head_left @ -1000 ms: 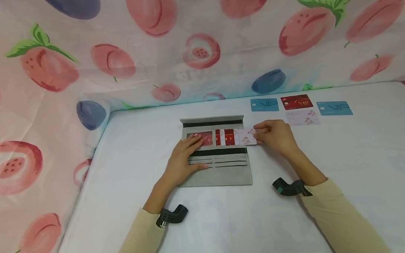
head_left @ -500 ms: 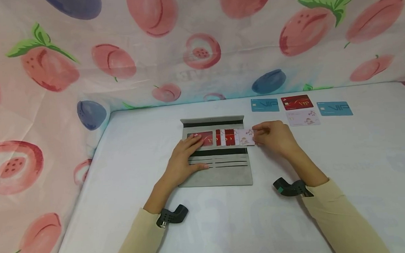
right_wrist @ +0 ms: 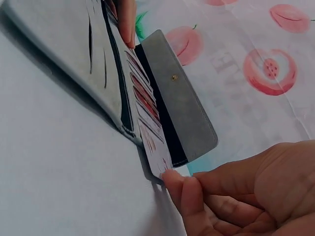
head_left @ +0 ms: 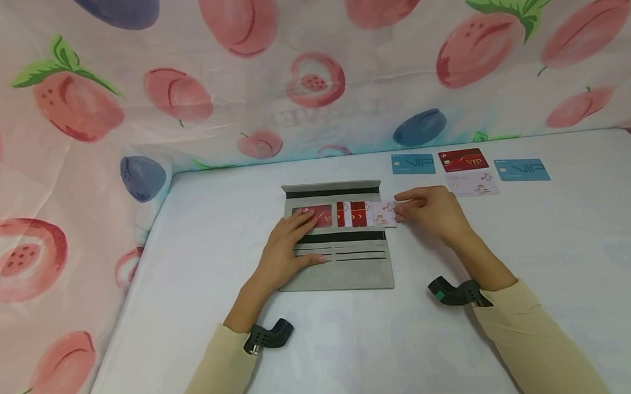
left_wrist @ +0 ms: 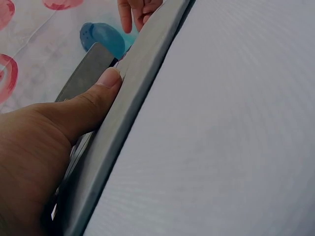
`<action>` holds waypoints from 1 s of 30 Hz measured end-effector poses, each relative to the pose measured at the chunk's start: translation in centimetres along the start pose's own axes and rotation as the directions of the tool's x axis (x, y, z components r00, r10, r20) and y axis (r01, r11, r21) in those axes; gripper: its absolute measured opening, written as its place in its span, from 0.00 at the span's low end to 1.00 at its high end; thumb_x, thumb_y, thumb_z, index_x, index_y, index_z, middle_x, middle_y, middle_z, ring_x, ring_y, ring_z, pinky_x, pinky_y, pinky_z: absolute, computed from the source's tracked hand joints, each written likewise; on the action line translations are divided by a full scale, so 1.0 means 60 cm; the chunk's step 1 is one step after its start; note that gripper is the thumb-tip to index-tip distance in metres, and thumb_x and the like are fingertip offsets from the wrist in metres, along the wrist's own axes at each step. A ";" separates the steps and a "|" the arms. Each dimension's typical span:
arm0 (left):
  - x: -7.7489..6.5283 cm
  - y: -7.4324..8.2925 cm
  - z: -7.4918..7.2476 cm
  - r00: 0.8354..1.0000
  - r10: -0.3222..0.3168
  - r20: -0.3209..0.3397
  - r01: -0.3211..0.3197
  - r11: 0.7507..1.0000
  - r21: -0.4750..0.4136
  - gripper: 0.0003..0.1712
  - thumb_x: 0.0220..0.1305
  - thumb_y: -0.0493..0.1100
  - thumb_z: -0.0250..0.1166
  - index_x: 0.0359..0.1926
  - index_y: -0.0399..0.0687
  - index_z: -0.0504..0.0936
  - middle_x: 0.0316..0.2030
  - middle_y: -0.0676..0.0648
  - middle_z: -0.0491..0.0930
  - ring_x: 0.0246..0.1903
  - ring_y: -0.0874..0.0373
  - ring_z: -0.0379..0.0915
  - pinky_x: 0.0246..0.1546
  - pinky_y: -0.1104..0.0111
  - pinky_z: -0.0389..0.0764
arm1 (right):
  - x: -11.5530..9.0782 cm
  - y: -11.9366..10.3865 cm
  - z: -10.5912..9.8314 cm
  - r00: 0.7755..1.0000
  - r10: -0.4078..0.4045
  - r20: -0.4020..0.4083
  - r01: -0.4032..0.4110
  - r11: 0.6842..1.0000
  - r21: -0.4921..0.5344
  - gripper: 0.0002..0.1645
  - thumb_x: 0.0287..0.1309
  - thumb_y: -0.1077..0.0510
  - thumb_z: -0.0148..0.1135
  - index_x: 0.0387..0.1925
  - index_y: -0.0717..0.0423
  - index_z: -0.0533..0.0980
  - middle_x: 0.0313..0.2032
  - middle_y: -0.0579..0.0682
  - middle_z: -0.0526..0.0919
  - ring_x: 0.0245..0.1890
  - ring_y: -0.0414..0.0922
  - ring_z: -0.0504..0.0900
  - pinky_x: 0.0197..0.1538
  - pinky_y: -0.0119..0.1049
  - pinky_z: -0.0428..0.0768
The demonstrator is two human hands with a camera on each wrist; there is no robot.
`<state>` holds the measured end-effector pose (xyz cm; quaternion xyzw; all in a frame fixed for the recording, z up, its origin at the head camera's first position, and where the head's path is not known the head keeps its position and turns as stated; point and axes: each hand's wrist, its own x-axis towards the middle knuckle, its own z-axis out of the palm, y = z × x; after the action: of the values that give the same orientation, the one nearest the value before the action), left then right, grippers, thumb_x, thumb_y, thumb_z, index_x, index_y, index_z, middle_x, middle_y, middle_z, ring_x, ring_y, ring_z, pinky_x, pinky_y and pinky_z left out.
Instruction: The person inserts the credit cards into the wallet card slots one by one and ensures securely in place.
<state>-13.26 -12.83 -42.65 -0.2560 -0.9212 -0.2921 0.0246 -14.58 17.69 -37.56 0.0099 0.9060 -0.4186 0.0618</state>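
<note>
A grey wallet (head_left: 339, 275) lies opened out on the white table, its flap (right_wrist: 184, 98) folded back. Along its upper part, a red card (head_left: 323, 216) shows in a window, beside a row of overlapping red and white cards. The outermost white floral card (head_left: 384, 214) juts past the wallet's right edge. Fingertips of my right hand (head_left: 433, 211) are bent at that card's outer end, and a fingertip touches its corner in the right wrist view. My left hand (head_left: 283, 250) lies over the wallet's left side, thumb (left_wrist: 93, 105) on its lower part, covering part of the red card.
Beyond my right hand lie a blue VIP card (head_left: 413, 164), a red VIP card (head_left: 462, 160), a white floral card (head_left: 471, 184) and another blue card (head_left: 522, 169). Fruit-patterned cloth (head_left: 214, 125) rises behind the table and along its left side.
The jutting white card has slid slightly left into the wallet since a second ago. In the last half second my right hand has shifted a little to the right. The left hand stays put.
</note>
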 end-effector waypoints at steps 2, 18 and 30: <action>0.000 0.001 -0.001 1.000 -0.001 0.000 0.001 1.000 -0.003 0.46 0.49 0.55 0.74 0.67 0.44 0.68 0.68 0.48 0.63 0.71 0.53 0.48 0.70 0.59 0.45 | 0.000 0.000 0.001 1.000 0.007 0.005 -0.007 1.000 0.025 0.19 0.63 0.58 0.61 0.52 0.62 0.79 0.41 0.59 0.85 0.45 0.55 0.82 0.51 0.49 0.77; -0.001 0.000 -0.001 1.000 -0.002 -0.003 0.002 1.000 -0.003 0.46 0.49 0.54 0.75 0.67 0.44 0.68 0.68 0.48 0.63 0.71 0.53 0.47 0.70 0.59 0.45 | 0.008 0.006 0.009 0.988 0.084 0.126 -0.107 0.976 0.189 0.17 0.65 0.56 0.60 0.51 0.61 0.79 0.42 0.55 0.85 0.42 0.46 0.85 0.51 0.31 0.78; 0.001 0.000 0.001 1.000 0.000 -0.002 0.000 1.000 0.003 0.46 0.49 0.54 0.75 0.67 0.43 0.69 0.68 0.47 0.63 0.70 0.53 0.48 0.71 0.59 0.45 | 0.007 0.009 0.018 0.979 0.063 0.196 -0.131 0.927 0.353 0.17 0.63 0.59 0.61 0.50 0.66 0.78 0.45 0.60 0.83 0.38 0.46 0.86 0.44 0.29 0.80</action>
<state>-13.28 -12.79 -42.67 -0.2557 -0.9216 -0.2910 0.0261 -14.84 17.18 -38.70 0.0280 0.8019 -0.5745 0.1617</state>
